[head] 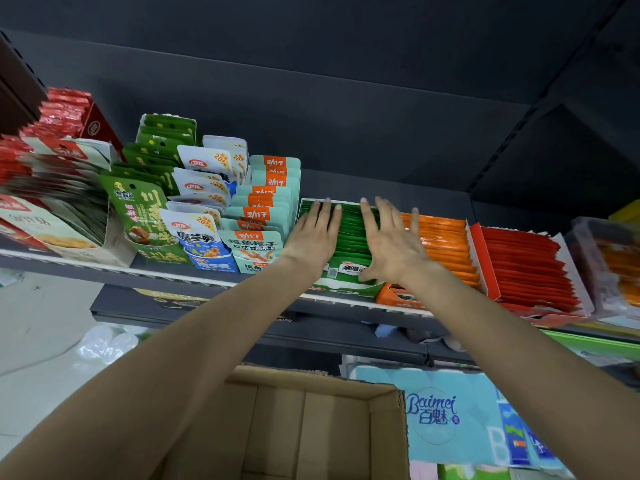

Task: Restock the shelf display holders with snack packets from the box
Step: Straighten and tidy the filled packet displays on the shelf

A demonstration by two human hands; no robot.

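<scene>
- Both my hands are up on the shelf (194,276), flat on the green packets (349,233) in their green display holder (346,289).
- Left hand (317,233): fingers straight and together, palm down over the left part of the row, fingertips near the holder's back wall. It grips nothing.
- Right hand (389,240): fingers spread and straight, palm on the right part of the same row, thumb down by the front packet, fingers reaching over the edge of the orange packets (446,247) next door. Also grips nothing.
- Key relation: the packets stand on edge in a row whose long axis runs front to back, away from me. My hands lie along that axis, side by side, at equal reach.
- The holder looks full from front lip to back wall; my judgement is that I am levelling the row.
- The cardboard box (311,420) sits directly below my forearms, open. The part of its inside that shows holds no packets.
- Red packets (530,268) fill the holder further right.
</scene>
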